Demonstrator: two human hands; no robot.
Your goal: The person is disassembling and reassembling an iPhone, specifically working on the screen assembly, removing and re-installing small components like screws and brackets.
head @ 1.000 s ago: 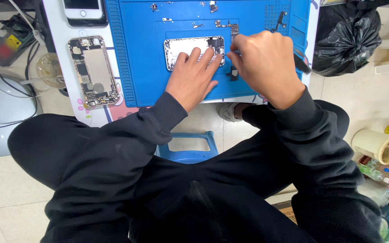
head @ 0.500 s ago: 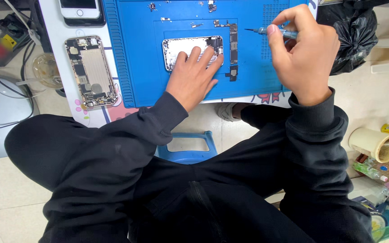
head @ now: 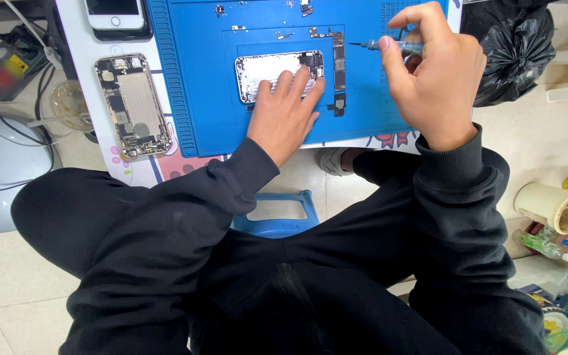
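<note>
Two hands work over a blue repair mat [head: 198, 79] that lies on the counter [head: 77, 39]; the left hand [head: 287, 115] rests flat with its fingers spread on the lower edge of a silver phone shell [head: 264, 66], which lies open-side up near the middle of the mat; the right hand [head: 438, 82] is raised above the mat's right part, thumb and fingers pinching a slim screwdriver [head: 389, 46] whose tip points left, clear of the shell and just above the long dark circuit board [head: 339, 62] that lies upright beside the shell's right end; a few small screws and parts sit along the mat's top edge; left of the mat, on the bare counter, lies a second opened phone [head: 133, 105] with its inner parts showing, and above it a white phone [head: 114, 12] face up; a black plastic bag [head: 511, 49] stands to the right of the counter; a blue stool [head: 277, 220] shows between the person's knees; both sleeves are black, as are the trousers.
</note>
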